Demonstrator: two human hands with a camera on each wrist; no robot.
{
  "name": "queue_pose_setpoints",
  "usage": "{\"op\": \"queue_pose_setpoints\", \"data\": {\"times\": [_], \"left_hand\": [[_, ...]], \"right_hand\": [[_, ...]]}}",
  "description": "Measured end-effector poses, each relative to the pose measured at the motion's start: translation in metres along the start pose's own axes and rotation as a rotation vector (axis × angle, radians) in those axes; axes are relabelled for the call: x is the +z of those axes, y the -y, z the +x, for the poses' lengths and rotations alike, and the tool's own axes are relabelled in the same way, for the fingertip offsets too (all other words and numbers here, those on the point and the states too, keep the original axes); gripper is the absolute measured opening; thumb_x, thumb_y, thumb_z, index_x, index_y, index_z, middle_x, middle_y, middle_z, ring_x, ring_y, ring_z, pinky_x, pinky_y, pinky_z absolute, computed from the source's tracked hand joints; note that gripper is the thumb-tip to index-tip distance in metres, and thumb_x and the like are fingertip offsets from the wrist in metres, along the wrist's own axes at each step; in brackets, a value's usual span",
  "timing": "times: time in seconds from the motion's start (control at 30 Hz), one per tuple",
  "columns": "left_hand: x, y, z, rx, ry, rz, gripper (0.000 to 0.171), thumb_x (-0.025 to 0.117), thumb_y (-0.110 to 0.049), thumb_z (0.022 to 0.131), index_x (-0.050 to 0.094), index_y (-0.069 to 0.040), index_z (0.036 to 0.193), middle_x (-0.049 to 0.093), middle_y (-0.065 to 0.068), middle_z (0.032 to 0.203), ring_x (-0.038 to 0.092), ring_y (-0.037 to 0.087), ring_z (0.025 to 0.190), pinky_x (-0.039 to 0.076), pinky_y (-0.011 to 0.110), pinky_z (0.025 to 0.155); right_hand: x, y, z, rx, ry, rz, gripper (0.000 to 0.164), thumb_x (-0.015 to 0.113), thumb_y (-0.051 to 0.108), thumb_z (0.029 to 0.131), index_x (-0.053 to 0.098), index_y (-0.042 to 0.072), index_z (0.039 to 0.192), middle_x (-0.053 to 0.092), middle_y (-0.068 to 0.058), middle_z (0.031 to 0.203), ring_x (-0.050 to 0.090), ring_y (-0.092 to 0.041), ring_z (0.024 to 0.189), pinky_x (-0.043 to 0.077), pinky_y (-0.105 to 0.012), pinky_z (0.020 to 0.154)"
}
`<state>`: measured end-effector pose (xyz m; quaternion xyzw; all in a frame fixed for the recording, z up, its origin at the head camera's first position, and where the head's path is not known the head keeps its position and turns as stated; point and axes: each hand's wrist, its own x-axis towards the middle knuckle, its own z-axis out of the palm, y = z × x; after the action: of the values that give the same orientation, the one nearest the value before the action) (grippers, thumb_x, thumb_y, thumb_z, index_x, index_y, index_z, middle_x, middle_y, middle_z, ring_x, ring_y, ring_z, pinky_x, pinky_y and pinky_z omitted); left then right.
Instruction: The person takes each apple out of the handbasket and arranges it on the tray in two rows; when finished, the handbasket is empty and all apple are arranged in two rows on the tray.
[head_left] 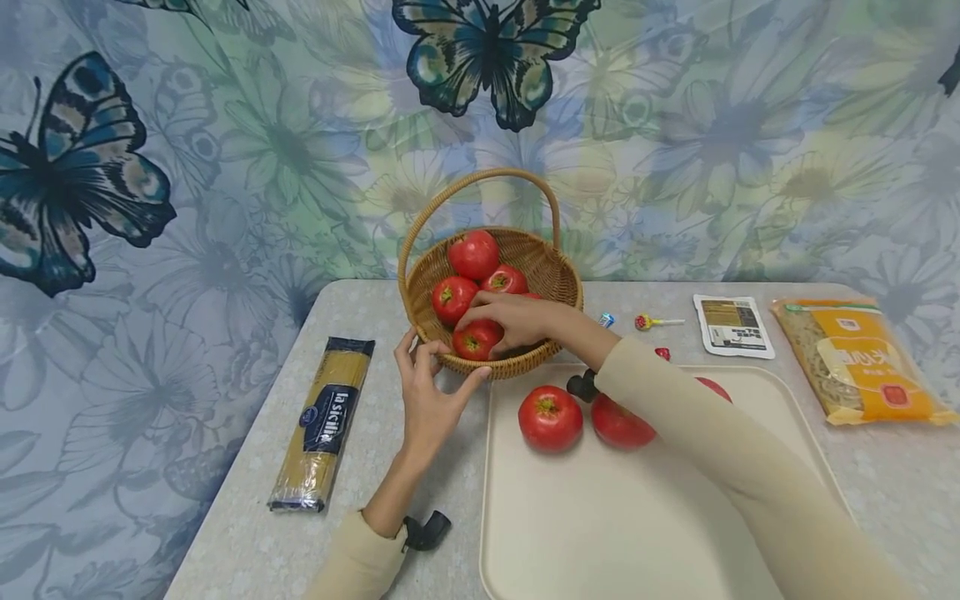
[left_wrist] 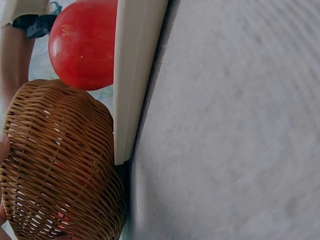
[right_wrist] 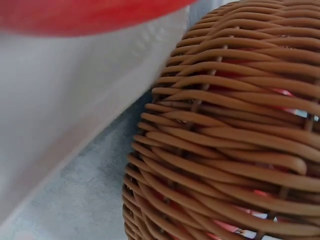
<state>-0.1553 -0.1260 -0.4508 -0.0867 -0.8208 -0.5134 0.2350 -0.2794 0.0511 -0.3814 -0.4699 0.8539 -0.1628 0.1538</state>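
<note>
Holding basket point(head_left: 517, 363): left hand point(head_left: 435, 390), thumb spread; right hand point(head_left: 516, 317) grips red fruit point(head_left: 474, 342).

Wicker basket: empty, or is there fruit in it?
Not empty: in the head view, several round red fruits sit inside the wicker basket, the right hand among them.

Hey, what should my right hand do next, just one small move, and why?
I'd probably loosen the right hand from the front red fruit: that fruit is inside the basket with other fruits, and the left hand holds the basket. More fruits lie on the tray, so freeing that hand seems useful.
</note>
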Motion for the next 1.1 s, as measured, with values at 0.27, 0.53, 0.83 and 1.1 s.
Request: {"op": "queue_pose_setpoints", "data": {"times": [0.27, 0.53, 0.83, 1.1], "left_hand": [[0.0, 0.0, 0.0, 0.003, 0.0, 0.013, 0.052, 0.084, -0.037, 0.077, 0.05, -0.009, 0.104, 0.02, 0.021, 0.153, 0.017, 0.032, 0.148, 0.053, 0.048, 0.097], [0.0, 0.001, 0.0, 0.012, -0.008, -0.003, 0.05, 0.083, -0.037, 0.077, 0.05, -0.009, 0.102, 0.022, 0.021, 0.151, 0.015, 0.03, 0.149, 0.052, 0.048, 0.098], [0.001, -0.001, -0.001, 0.006, -0.011, 0.002, 0.051, 0.084, -0.036, 0.077, 0.049, -0.009, 0.102, 0.021, 0.022, 0.152, 0.02, 0.031, 0.147, 0.052, 0.048, 0.097], [0.001, -0.001, -0.001, -0.011, -0.008, -0.004, 0.051, 0.085, -0.037, 0.076, 0.049, -0.011, 0.102, 0.02, 0.021, 0.152, 0.019, 0.031, 0.147, 0.052, 0.045, 0.098]], "right_hand": [[0.003, 0.001, 0.005, 0.006, -0.019, -0.1, 0.062, 0.085, 0.017, 0.077, 0.056, 0.024, 0.132, 0.049, -0.003, 0.136, 0.048, -0.027, 0.129, 0.041, -0.05, 0.109], [-0.003, -0.001, -0.002, -0.031, -0.071, -0.037, 0.061, 0.086, 0.024, 0.076, 0.059, 0.023, 0.13, 0.051, -0.004, 0.135, 0.05, -0.025, 0.126, 0.043, -0.049, 0.107], [-0.03, -0.007, -0.052, -0.1, -0.3, 0.074, 0.064, 0.087, 0.024, 0.075, 0.058, 0.021, 0.132, 0.052, -0.004, 0.132, 0.053, -0.021, 0.115, 0.052, -0.041, 0.092], [-0.046, -0.023, -0.164, 0.0, -0.48, 0.16, 0.07, 0.088, 0.014, 0.073, 0.056, 0.018, 0.135, 0.052, -0.006, 0.132, 0.054, -0.016, 0.112, 0.059, -0.033, 0.074]]}}
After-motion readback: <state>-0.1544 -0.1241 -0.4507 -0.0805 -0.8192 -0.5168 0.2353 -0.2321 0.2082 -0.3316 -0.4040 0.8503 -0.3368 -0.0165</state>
